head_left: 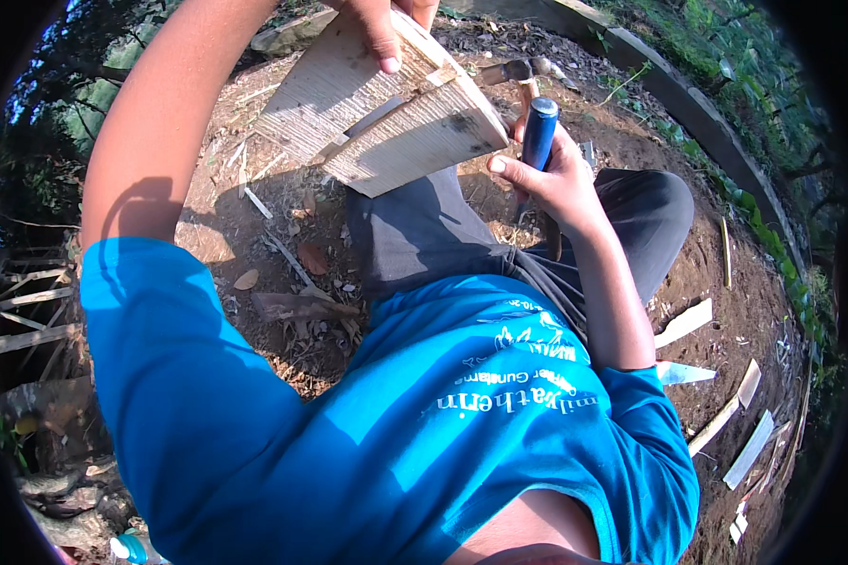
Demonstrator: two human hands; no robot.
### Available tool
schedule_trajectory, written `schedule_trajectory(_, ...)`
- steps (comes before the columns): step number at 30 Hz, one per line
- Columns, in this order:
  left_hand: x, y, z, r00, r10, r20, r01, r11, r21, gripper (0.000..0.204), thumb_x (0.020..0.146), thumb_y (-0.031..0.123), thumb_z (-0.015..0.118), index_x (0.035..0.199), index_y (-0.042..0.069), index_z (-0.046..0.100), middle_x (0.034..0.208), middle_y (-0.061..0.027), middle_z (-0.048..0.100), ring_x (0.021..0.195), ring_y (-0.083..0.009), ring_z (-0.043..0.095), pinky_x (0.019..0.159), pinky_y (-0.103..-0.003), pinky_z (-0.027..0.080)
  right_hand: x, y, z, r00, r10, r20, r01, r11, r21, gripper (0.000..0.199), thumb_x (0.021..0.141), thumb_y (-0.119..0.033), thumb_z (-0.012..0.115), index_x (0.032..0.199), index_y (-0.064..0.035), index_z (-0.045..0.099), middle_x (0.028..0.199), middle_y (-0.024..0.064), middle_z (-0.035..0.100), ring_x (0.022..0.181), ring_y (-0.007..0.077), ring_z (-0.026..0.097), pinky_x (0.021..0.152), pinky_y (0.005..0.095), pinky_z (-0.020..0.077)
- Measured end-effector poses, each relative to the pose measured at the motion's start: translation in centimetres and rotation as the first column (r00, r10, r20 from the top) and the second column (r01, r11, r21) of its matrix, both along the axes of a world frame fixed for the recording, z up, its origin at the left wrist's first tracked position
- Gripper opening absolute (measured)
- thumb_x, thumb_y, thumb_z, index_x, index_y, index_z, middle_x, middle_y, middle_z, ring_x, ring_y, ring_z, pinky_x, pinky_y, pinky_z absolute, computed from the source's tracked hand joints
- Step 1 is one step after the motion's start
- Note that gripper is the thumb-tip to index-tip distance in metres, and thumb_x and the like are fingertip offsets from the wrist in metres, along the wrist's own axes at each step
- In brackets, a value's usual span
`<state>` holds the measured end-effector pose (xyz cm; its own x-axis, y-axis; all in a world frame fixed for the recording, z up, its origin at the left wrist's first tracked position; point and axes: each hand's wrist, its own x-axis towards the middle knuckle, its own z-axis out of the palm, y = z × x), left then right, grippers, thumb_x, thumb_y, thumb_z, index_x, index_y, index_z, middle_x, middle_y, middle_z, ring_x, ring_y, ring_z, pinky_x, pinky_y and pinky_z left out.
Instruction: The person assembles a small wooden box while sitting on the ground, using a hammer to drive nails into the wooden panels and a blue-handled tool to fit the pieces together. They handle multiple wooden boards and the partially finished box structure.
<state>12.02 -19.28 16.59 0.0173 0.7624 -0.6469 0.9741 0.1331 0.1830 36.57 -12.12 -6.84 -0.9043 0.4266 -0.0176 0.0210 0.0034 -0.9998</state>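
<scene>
My left hand point(383, 33) grips the upper edge of a pale, rough-grained wooden board point(330, 85), thumb on its face and fingers partly out of view. The board is tilted above my lap; a narrow slot runs through it and one side is curved. Close to its right corner, my right hand point(570, 179) is closed around a chisel point(539, 137) with a blue, metal-capped handle, whose lower end is mostly hidden. The same hand also holds a hammer point(523, 71) by its wooden handle, with the metal head sticking up beside the board.
Pale wood strips and offcuts point(685, 322) lie on the dirt at right. Chips and dry leaves point(313, 258) litter the ground left of my dark trousers point(424, 226). A curved concrete edging point(716, 122) borders greenery; a bottle point(137, 548) is at lower left, below stacked sticks point(33, 297).
</scene>
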Motion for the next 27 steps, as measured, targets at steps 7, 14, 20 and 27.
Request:
schedule_trajectory(7,-3.8,-2.0,-6.8,0.809,0.086,0.581,-0.483,0.662,0.574,0.066,0.087,0.032,0.083,0.138,0.003,0.054,0.12,-0.0112,0.065,0.114,-0.0182,0.059,0.098,-0.034,0.05,-1.1,0.6,-2.6,0.99,-0.112,-0.082,0.096,0.979,-0.18,0.046,0.082,-0.02,0.088,0.104,-0.0062,0.05,0.079,-0.0008,0.058,0.061,0.0078,0.058,0.051,0.0243,0.0478)
schedule_trajectory(14,-10.1,-12.7,-24.6,0.279,0.515,0.811,-0.937,-0.04,0.347,0.104,0.093,0.082,0.036,0.153,-0.003,0.038,0.153,-0.0233,0.046,0.14,-0.032,0.048,0.117,-0.037,0.034,-2.7,2.0,-5.5,0.976,-0.211,0.044,0.216,0.96,-0.179,0.041,0.087,-0.025,0.083,0.106,-0.0138,0.049,0.074,-0.0042,0.058,0.054,0.0053,0.053,0.046,0.0206,0.0405)
schedule_trajectory(20,-5.3,-11.3,-29.2,-0.022,0.422,0.906,-0.993,-0.117,0.03,0.041,0.092,0.035,0.074,0.115,0.002,0.065,0.089,-0.0025,0.068,0.087,-0.0121,0.066,0.077,-0.027,0.051,-3.6,2.8,-10.7,0.962,-0.091,0.259,0.19,0.902,-0.388,0.037,0.089,-0.031,0.081,0.105,-0.0149,0.051,0.084,-0.0025,0.059,0.055,0.0056,0.05,0.047,0.0206,0.0373)
schedule_trajectory(27,-3.1,-11.8,-27.5,0.007,0.025,1.0,-0.99,-0.139,0.01,0.055,0.093,0.021,0.075,0.135,0.002,0.046,0.119,-0.0127,0.062,0.105,-0.0207,0.066,0.085,-0.035,0.057,-2.9,3.6,-11.2,0.982,0.026,0.185,0.053,0.911,-0.41,0.041,0.086,-0.029,0.083,0.108,-0.0093,0.054,0.082,-0.0005,0.057,0.059,0.0088,0.052,0.054,0.026,0.0437)
